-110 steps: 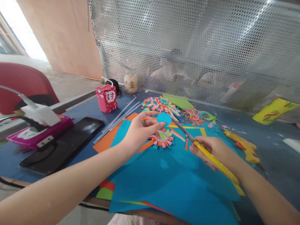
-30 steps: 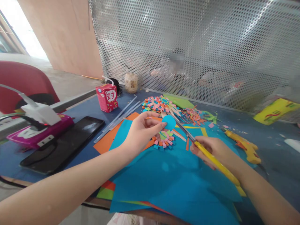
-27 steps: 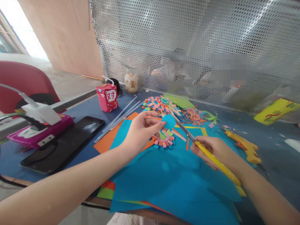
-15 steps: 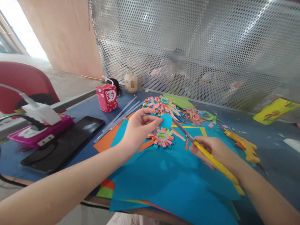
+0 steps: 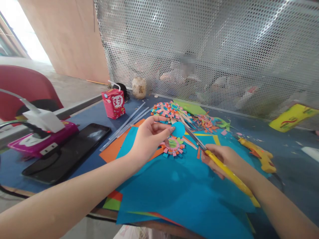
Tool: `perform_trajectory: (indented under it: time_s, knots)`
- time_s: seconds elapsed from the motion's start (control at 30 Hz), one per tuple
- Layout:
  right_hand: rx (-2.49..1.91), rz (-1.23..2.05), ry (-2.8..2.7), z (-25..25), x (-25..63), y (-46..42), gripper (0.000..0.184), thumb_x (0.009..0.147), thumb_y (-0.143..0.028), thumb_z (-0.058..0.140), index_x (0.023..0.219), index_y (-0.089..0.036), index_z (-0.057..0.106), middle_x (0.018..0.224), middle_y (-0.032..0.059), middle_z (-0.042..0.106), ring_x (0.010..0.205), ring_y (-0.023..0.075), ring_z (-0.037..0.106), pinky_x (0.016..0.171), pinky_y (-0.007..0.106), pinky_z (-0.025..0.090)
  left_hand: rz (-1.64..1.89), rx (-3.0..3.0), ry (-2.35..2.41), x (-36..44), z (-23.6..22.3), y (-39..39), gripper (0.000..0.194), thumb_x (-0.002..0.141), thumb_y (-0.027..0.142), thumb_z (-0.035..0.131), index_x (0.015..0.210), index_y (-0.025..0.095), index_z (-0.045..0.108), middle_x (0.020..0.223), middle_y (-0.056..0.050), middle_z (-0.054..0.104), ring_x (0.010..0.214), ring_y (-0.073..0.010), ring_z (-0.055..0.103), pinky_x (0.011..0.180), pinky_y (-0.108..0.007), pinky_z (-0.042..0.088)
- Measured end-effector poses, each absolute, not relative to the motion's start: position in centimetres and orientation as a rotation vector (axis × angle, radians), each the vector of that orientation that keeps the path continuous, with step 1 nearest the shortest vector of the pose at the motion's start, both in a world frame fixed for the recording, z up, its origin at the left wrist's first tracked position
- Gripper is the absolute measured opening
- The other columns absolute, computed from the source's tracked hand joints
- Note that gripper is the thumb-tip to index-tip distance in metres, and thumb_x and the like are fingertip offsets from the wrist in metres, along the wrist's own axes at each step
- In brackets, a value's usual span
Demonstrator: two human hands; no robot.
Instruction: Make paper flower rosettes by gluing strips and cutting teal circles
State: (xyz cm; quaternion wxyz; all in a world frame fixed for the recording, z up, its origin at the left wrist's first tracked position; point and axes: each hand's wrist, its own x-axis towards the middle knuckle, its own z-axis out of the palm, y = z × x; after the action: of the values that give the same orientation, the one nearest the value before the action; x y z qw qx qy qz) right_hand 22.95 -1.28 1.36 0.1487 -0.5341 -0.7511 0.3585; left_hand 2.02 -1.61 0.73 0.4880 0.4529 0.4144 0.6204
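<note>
My left hand (image 5: pixel 147 137) pinches a small blue paper disc (image 5: pixel 178 129) between thumb and fingers, just above a fringed paper flower (image 5: pixel 172 145) of pink, orange and green. My right hand (image 5: pixel 227 160) is wrapped round the yellow handles of a pair of scissors (image 5: pixel 219 162). Their metal blades point up and left and meet the disc's right edge. Both hands hover over a large blue paper sheet (image 5: pixel 184 189) lying on orange and green sheets.
A red drink carton (image 5: pixel 113 103), grey strips (image 5: pixel 128 125), a black phone (image 5: pixel 67 152) and a pink device (image 5: pixel 40 141) lie left. A bigger paper flower (image 5: pixel 169 111), scraps (image 5: pixel 206 122) and a yellow glue gun (image 5: pixel 258 154) lie beyond. A perforated metal screen (image 5: pixel 206 49) backs the table; a person sits behind it.
The left hand has shifted the blue disc slightly left and right over the small flower; the scissors and right hand stayed almost in place against the disc.
</note>
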Motion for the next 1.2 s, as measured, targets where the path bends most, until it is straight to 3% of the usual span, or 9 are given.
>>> perform_trajectory:
  time_s: [0.53,0.77,1.2]
  knots:
    - [-1.569,1.034,-2.106,1.39,22.74,-1.43,0.029,0.075,-0.046,0.053,0.066,-0.02,0.045,0.038,-0.0096,0.033,0.03,0.0065,0.031,0.036,0.023,0.022,1.47,1.122,1.009,2.39,0.56,-1.71,0.024,0.069,0.017,0.067,0.084,0.015,0.049,0.06,0.004,0.062,0.042,-0.0066,0.054,0.041,-0.018,0.045]
    - [-1.6,1.039,-2.117,1.7,22.82,-1.55,0.029,0.074,-0.048,0.053,0.073,-0.018,0.05,0.036,-0.0099,0.033,0.028,0.0076,0.032,0.034,0.024,0.021,1.553,1.117,0.987,1.88,0.42,-1.29,0.025,0.069,0.019,0.066,0.087,0.014,0.05,0.064,0.003,0.062,0.044,-0.0069,0.056,0.043,-0.019,0.048]
    - [-1.553,0.964,-2.194,1.41,22.88,-1.42,0.027,0.075,-0.046,0.052,0.07,-0.02,0.047,0.041,-0.0084,0.035,0.033,0.0073,0.034,0.037,0.023,0.025,1.581,1.161,0.974,2.1,0.33,-1.27,0.024,0.068,0.015,0.066,0.085,0.014,0.049,0.061,0.003,0.063,0.042,-0.0067,0.054,0.042,-0.019,0.048]
